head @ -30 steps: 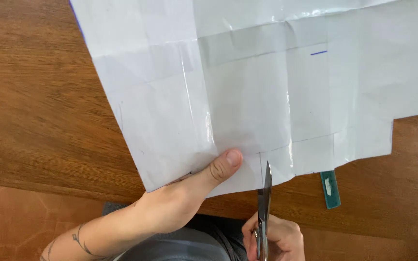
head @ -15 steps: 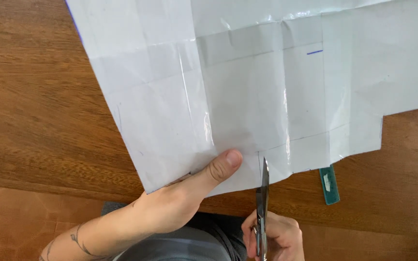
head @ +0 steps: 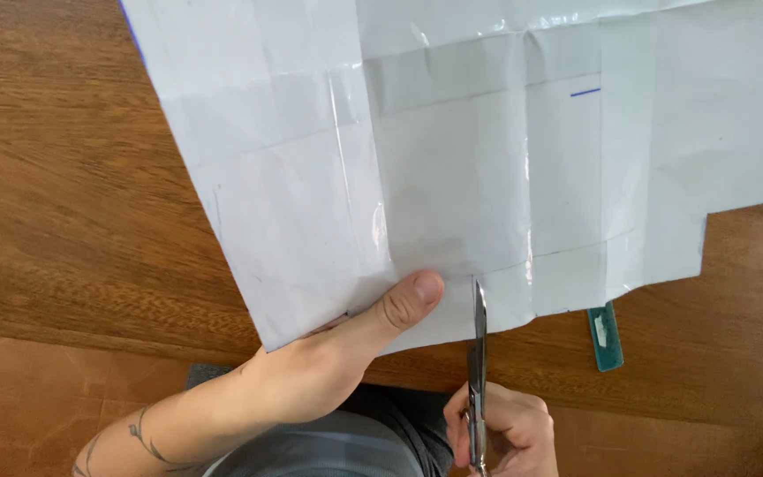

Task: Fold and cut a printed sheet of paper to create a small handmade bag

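On the brown wooden table [head: 72, 221], a large white creased sheet of paper patched with clear tape [head: 452, 150] lies spread, its near edge overhanging slightly. The left hand [head: 328, 367] pinches that near edge, thumb flat on top. The right hand [head: 501, 433] grips silver metal scissors [head: 479, 353], blades nearly together, tips in the paper's edge just right of the thumb. A green ruler [head: 607, 336] pokes out further right.

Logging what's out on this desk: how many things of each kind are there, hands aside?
White sheet: 1
Scissors: 1
Green ruler, partly under the sheet: 1
Total: 3
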